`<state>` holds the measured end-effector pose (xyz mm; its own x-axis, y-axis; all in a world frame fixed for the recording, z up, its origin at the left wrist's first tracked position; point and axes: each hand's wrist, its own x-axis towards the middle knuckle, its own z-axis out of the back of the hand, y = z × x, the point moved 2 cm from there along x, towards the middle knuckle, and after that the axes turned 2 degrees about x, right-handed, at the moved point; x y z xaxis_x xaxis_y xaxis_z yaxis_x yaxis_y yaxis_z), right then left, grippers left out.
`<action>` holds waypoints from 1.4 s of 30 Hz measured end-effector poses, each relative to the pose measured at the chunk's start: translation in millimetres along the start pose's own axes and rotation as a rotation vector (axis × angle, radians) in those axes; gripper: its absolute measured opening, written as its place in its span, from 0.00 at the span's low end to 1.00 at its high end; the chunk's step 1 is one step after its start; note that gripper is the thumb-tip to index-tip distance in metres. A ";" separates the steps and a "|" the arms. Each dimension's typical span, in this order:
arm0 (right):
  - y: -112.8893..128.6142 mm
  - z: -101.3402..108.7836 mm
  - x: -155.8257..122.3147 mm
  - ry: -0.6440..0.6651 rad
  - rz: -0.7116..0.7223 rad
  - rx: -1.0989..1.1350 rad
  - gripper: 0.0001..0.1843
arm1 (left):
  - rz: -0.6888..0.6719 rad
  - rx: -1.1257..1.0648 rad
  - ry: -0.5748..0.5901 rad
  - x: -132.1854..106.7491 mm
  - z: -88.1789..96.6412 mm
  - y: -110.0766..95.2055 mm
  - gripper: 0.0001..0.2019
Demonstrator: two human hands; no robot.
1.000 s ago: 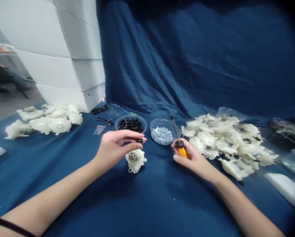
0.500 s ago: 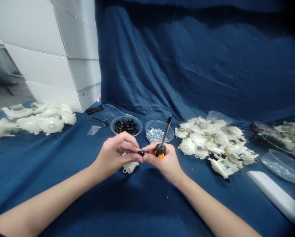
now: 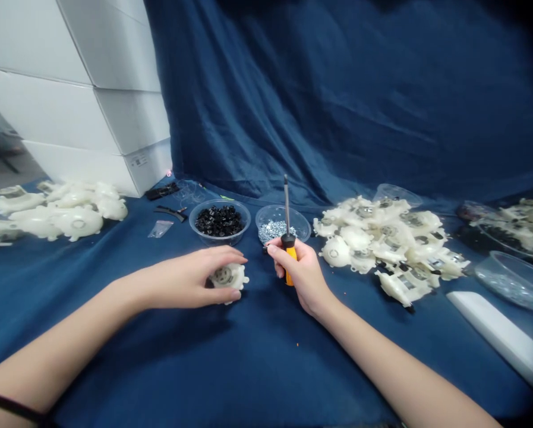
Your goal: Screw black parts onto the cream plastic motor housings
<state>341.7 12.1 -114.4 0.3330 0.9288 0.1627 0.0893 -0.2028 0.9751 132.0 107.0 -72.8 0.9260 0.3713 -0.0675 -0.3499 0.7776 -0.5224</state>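
Note:
My left hand [image 3: 204,276] is curved over a cream plastic housing [image 3: 229,276], its thumb and fingers apart on either side. I cannot tell whether they touch it; part of the housing is hidden under the hand. A screwdriver [image 3: 289,255] with a yellow and black handle is held in my right hand [image 3: 305,267], its shaft pointing up. Between the right thumb and fingertip sits a small black piece [image 3: 265,249], mostly covered. Just beyond the hands are a clear bowl of black parts [image 3: 219,223] and a clear bowl of screws [image 3: 275,229].
Cream housings are heaped at right [image 3: 382,238] and at left [image 3: 70,211]. White boxes [image 3: 70,113] are stacked at the back left. A white block [image 3: 498,339] and a clear tub [image 3: 511,279] lie at far right. A small plastic bag [image 3: 160,229] rests left of the bowls.
My hands have parted. The left let go of the small black piece and moved down around the housing. The right keeps the piece and the screwdriver, now more upright. The view shifted slightly.

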 end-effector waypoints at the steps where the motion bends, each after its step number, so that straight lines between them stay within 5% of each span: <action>1: 0.5 -0.8 -0.8 0.012 -0.003 -0.007 0.13 | 0.042 -0.020 0.051 -0.8 -0.7 2.8 0.31; 5: 4.6 -5.4 -3.8 0.097 -0.001 -0.084 0.11 | 0.099 -0.101 0.109 0.2 0.2 8.5 0.34; 11: 0.4 -8.6 -3.6 0.170 -0.001 -0.241 0.10 | 0.083 -0.259 -0.001 10.8 -6.6 11.0 0.29; 25: -4.9 -7.1 -2.8 0.229 0.014 -0.337 0.11 | 0.236 -1.246 0.150 9.8 -16.6 3.3 0.16; 32: -4.7 -4.1 -1.5 0.235 -0.022 -0.261 0.13 | 0.219 -1.220 0.091 8.5 -12.8 0.1 0.18; 42: -0.1 -8.7 -5.3 0.246 0.168 -0.288 0.08 | 0.228 -1.158 0.056 4.7 -16.3 -6.2 0.26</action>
<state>331.7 9.9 -114.0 0.0834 0.9437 0.3202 -0.2256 -0.2951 0.9284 140.9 95.6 -83.7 0.8737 0.3972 -0.2808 -0.1976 -0.2377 -0.9510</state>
